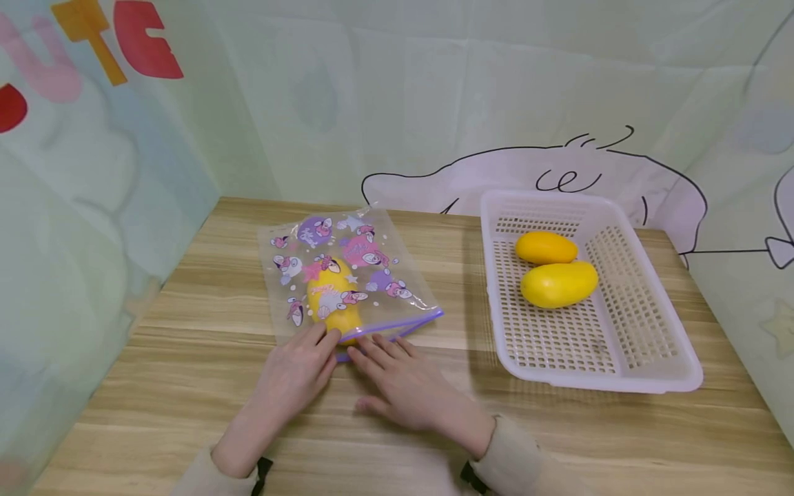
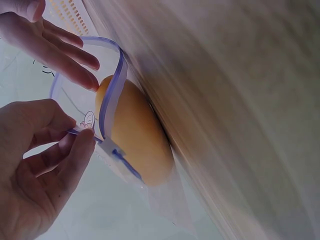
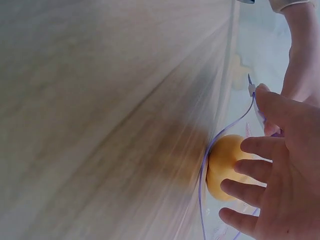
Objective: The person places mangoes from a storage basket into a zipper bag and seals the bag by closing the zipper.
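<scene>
A clear zip bag (image 1: 397, 272) printed with pink and purple cartoon figures lies flat on the table, its purple-edged mouth facing me. Inside it is a yellow mango (image 1: 329, 296); whether a second one lies against it is hard to tell. My left hand (image 1: 291, 379) pinches the rim of the mouth near the white slider (image 2: 112, 148) between thumb and fingers. Straight fingers of my right hand (image 1: 409, 386) reach into the open mouth, at the near end of the mango. In the left wrist view a fingertip appears to touch the fruit.
To the right stands a white perforated plastic basket (image 1: 657, 303) holding two more yellow mangoes, a smaller one (image 1: 546, 247) behind a larger one (image 1: 560, 284). The wood-grain table (image 1: 205, 331) meets a printed cloth backdrop (image 1: 409, 103) at the back and sides.
</scene>
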A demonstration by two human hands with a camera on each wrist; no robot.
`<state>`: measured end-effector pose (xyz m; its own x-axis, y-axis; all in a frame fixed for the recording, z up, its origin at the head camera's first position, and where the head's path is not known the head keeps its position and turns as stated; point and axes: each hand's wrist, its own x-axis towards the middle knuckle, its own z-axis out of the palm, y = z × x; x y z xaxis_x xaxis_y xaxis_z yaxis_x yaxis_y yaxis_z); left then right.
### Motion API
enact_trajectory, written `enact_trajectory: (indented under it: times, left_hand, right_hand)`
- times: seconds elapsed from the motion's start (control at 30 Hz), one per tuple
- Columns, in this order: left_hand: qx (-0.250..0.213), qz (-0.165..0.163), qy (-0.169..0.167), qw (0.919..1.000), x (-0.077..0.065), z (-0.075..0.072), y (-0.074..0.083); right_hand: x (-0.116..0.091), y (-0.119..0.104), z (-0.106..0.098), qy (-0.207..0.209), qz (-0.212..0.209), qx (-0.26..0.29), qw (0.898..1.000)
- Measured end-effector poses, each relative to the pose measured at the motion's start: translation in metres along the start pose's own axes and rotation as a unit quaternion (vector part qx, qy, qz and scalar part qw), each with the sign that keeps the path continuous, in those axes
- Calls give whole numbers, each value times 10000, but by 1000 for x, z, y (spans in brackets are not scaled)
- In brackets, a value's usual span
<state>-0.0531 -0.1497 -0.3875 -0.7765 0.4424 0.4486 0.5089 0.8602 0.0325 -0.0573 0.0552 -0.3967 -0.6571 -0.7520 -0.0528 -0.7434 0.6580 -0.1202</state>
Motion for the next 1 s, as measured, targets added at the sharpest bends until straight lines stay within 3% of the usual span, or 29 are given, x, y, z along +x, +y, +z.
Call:
enact_trajectory:
  times: [0.27,0.67,1.0]
  left_hand:
    - [11,-37,-126,9999,0,-1,0]
    - [-29,-49,-215,9998,2,-1,0]
    - [-5,21,-139,9999,3,0,-2]
  right_hand:
    - [3,1,-2,-205,161,55,9996]
    - [-3,2,-4,-27,80,45,10000]
    - [-14,1,-11,527,85,205,9984]
